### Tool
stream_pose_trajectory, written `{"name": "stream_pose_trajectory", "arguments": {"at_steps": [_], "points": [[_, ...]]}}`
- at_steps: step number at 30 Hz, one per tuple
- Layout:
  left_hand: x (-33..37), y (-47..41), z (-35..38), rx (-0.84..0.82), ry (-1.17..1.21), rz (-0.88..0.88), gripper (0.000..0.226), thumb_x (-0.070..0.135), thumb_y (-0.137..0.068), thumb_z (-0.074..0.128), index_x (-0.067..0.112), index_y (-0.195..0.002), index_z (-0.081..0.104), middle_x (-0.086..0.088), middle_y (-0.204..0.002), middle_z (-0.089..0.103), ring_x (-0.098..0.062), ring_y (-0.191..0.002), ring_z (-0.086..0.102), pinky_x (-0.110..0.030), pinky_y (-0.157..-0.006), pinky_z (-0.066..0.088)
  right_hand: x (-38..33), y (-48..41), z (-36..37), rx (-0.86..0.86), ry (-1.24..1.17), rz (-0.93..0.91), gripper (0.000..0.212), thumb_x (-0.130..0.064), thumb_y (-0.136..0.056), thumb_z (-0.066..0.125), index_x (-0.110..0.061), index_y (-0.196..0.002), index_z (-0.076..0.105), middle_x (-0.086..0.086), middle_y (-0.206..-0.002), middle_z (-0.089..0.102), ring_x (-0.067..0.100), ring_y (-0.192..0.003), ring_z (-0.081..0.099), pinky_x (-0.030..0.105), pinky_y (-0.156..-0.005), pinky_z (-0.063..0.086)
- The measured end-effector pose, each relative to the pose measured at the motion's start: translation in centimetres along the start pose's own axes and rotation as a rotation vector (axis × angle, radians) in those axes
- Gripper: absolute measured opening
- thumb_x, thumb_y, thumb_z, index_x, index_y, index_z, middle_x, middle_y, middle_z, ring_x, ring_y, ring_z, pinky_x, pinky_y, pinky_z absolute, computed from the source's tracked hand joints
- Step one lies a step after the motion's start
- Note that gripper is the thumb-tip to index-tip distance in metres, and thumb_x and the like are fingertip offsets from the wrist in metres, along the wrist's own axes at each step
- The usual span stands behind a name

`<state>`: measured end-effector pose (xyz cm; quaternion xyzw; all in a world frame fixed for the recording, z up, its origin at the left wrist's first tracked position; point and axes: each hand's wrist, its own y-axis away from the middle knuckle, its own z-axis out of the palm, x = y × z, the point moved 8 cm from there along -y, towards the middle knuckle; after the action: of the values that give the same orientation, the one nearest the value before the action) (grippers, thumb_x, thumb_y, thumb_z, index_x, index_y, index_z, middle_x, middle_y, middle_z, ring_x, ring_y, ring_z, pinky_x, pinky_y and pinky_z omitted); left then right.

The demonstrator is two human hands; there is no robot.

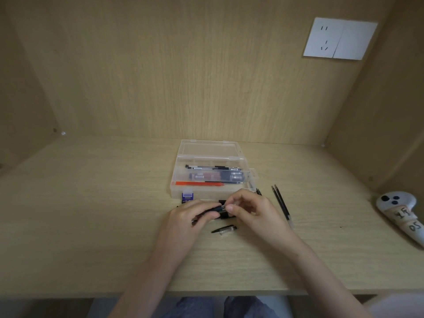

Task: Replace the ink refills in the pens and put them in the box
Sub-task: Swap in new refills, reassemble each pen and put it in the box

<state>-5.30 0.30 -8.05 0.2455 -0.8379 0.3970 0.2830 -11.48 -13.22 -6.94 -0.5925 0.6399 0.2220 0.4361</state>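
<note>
Pale wood-grain desk point(91, 203) set in an alcove of the same wood, seen from above by a head-worn camera. At the centre, two bare hands meet over a black pen point(216, 208). The left hand point(192, 214) grips the pen's barrel, fingers curled round it. The right hand point(250, 210) pinches the barrel's open end between thumb and fingertips; whether it holds a refill there is too small to tell. Just in front of the hands lies a loose pen tip section point(223, 230), part clear and part black, apart from the barrel, so this pen appears to be unscrewed and mid-swap. Behind the hands sits a clear plastic box point(206, 191) with its lid folded back. Inside it lie a few finished-looking pens point(213, 167), a darker blurred bundle, and a red refill point(198, 183). To the right of the hands, two black refills point(280, 203) lie side by side on the desk. A small blue case point(187, 196) rests against the box front. Judging from this, some pens are already boxed, while the one in hand has yet to be refilled, closed and put away. Far right lies a white controller point(398, 208); a wall socket point(339, 39) is above.
</note>
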Motion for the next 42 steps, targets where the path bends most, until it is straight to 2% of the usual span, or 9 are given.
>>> {"name": "stream_pose_trajectory", "arguments": {"at_steps": [6, 9, 11, 14, 18, 24, 26, 31, 42], "points": [[0.4, 0.1, 0.2, -0.007, -0.040, 0.043, 0.031, 0.045, -0.082, 0.053, 0.028, -0.102, 0.070, 0.020, -0.093, 0.067, 0.008, -0.085, 0.059, -0.016, -0.075, 0.046, 1.0, 0.0, 0.4, 0.021, 0.103, 0.019, 0.019, -0.031, -0.091, 0.057, -0.031, -0.072, 0.055, -0.012, -0.064, 0.056, 0.000, -0.061, 0.049, 0.018, -0.060, 0.038], [0.4, 0.1, 0.2, -0.005, -0.040, 0.034, 0.032, 0.046, -0.082, 0.054, 0.027, -0.102, 0.070, 0.019, -0.093, 0.067, 0.007, -0.086, 0.058, -0.018, -0.076, 0.046, 0.9, 0.2, 0.3, 0.020, 0.117, 0.012, 0.020, -0.036, -0.092, 0.053, -0.027, -0.075, 0.057, -0.006, -0.067, 0.056, 0.003, -0.063, 0.048, 0.024, -0.062, 0.039], [0.2, 0.1, 0.1, 0.003, -0.019, 0.000, 0.028, 0.044, -0.083, 0.060, 0.027, -0.103, 0.070, 0.020, -0.095, 0.066, 0.008, -0.089, 0.058, -0.019, -0.078, 0.047, 0.7, 0.5, 0.0, 0.018, 0.080, -0.007, 0.015, -0.036, -0.090, 0.056, -0.026, -0.082, 0.061, -0.005, -0.074, 0.059, -0.001, -0.065, 0.048, 0.018, -0.062, 0.037], [0.3, 0.1, -0.2, 0.031, -0.042, -0.008, 0.026, 0.031, -0.086, 0.059, 0.029, -0.111, 0.066, 0.023, -0.098, 0.061, 0.010, -0.089, 0.055, -0.011, -0.078, 0.044, 1.4, 1.2, 0.5, -0.048, 0.184, -0.059, 0.014, -0.031, -0.083, 0.067, -0.028, -0.097, 0.066, -0.012, -0.089, 0.056, -0.001, -0.086, 0.049, 0.012, -0.077, 0.037], [-0.2, 0.2, -0.4, 0.041, -0.007, -0.064, 0.029, 0.023, -0.087, 0.061, 0.032, -0.114, 0.061, 0.024, -0.100, 0.059, 0.011, -0.094, 0.055, -0.005, -0.079, 0.042, 2.2, 1.8, 1.6, -0.081, 0.351, -0.160, 0.010, -0.028, -0.081, 0.069, -0.029, -0.091, 0.069, -0.021, -0.094, 0.050, 0.003, -0.100, 0.046, 0.023, -0.091, 0.037], [-0.3, 0.2, -0.9, 0.072, -0.051, -0.043, 0.026, 0.040, -0.082, 0.059, 0.027, -0.103, 0.068, 0.028, -0.092, 0.061, 0.010, -0.088, 0.058, -0.004, -0.074, 0.042, 2.3, 1.6, -1.3, 0.051, 0.069, 0.015, 0.008, -0.026, -0.091, 0.058, -0.029, -0.092, 0.065, -0.014, -0.084, 0.068, 0.001, -0.082, 0.061, 0.020, -0.076, 0.046], [0.1, 0.2, -1.1, 0.080, -0.092, 0.002, 0.032, 0.051, -0.083, 0.054, 0.032, -0.103, 0.069, 0.031, -0.091, 0.061, 0.009, -0.082, 0.060, -0.006, -0.072, 0.044, 2.3, 1.3, -2.4, 0.109, -0.038, 0.031, 0.011, -0.020, -0.092, 0.056, -0.026, -0.092, 0.066, -0.016, -0.078, 0.066, 0.000, -0.072, 0.057, 0.016, -0.069, 0.043], [0.5, 0.2, -1.0, 0.078, -0.084, 0.032, 0.033, 0.052, -0.083, 0.048, 0.035, -0.103, 0.069, 0.034, -0.086, 0.058, 0.008, -0.067, 0.058, -0.015, -0.063, 0.049, 1.8, 0.8, -3.4, 0.158, -0.153, 0.004, 0.017, -0.010, -0.094, 0.052, -0.018, -0.090, 0.066, -0.019, -0.064, 0.058, -0.001, -0.060, 0.046, 0.011, -0.058, 0.036], [0.1, 0.1, -0.6, 0.061, -0.034, 0.023, 0.033, 0.049, -0.081, 0.051, 0.031, -0.100, 0.071, 0.024, -0.087, 0.065, 0.015, -0.070, 0.054, -0.013, -0.065, 0.047, 1.5, 0.6, -1.4, 0.111, -0.190, -0.002, 0.019, -0.008, -0.088, 0.061, -0.024, -0.091, 0.069, -0.001, -0.074, 0.066, 0.006, -0.065, 0.058, 0.021, -0.071, 0.046]]}}
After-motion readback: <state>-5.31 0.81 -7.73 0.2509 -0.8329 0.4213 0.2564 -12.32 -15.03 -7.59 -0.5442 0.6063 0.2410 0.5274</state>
